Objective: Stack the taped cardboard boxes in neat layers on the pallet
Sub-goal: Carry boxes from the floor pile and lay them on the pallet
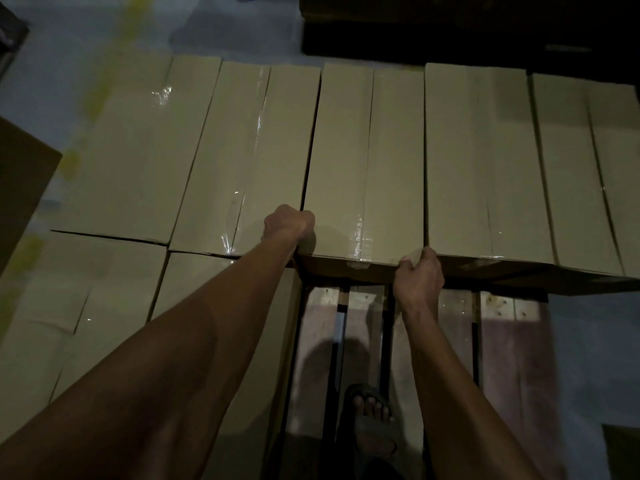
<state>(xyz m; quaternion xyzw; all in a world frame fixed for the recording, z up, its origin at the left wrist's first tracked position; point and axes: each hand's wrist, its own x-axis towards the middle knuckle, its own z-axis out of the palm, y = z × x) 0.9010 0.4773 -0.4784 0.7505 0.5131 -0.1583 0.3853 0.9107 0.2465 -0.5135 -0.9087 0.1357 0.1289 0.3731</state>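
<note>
**Operator:** Report position of the box being handled.

**Inspector:** The centre box (363, 168) lies in the middle of the frame, third in the far row, its near edge overhanging bare pallet (457, 337) slats. The left hand (289, 223) is curled over its near-left corner at the seam with the neighbouring box (249, 161). The right hand (420, 271) grips the near-right corner, thumb on top, fingers under the edge.

**Operator:** Failure modes?

**Inspector:** Left fingers sit at the seam; closing that gap could pinch them. Pushing one corner harder would skew the box and break row alignment. A sandalled foot (372, 420) stands on the slats at lower centre, below the overhanging edge; a slipped grip could drop the box onto it.

**Operator:** Count.

**Inspector:** Far row: five boxes. Near row, lower left: apparently two (86, 313); lighting is poor. One pallet, two hands, one foot visible.
</note>
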